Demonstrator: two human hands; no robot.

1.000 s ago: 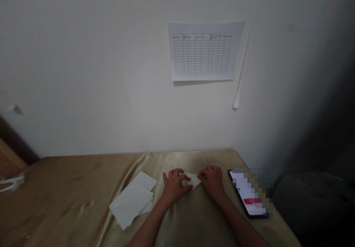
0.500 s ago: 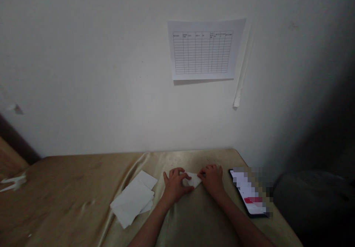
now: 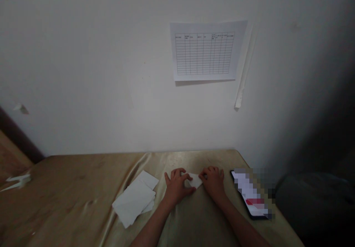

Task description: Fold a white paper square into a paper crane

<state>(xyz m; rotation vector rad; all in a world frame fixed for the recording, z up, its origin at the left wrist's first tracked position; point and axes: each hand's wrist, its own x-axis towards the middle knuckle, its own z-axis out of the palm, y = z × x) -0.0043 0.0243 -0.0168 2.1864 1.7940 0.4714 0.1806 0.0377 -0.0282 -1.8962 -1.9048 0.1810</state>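
Observation:
A small folded piece of white paper (image 3: 195,180) lies flat on the cloth between my two hands. My left hand (image 3: 178,186) rests over its left side, thumb and forefinger on the paper and the other fingers bent. At the right corner, my right hand (image 3: 213,181) pinches the paper between thumb and fingertips. Part of the paper is hidden under my left fingers. To the left of my left hand, several white sheets (image 3: 135,199) lie in a loose, overlapping pile.
A phone (image 3: 248,195) with a lit, partly blurred screen lies near the right edge of the cloth-covered table (image 3: 74,188). Behind the table rises a white wall with a printed table sheet (image 3: 205,54) on it. White scraps (image 3: 18,181) lie at the far left.
Both hands keep almost the same hold on the folded paper. The whole view has shifted slightly, so everything appears a little further right.

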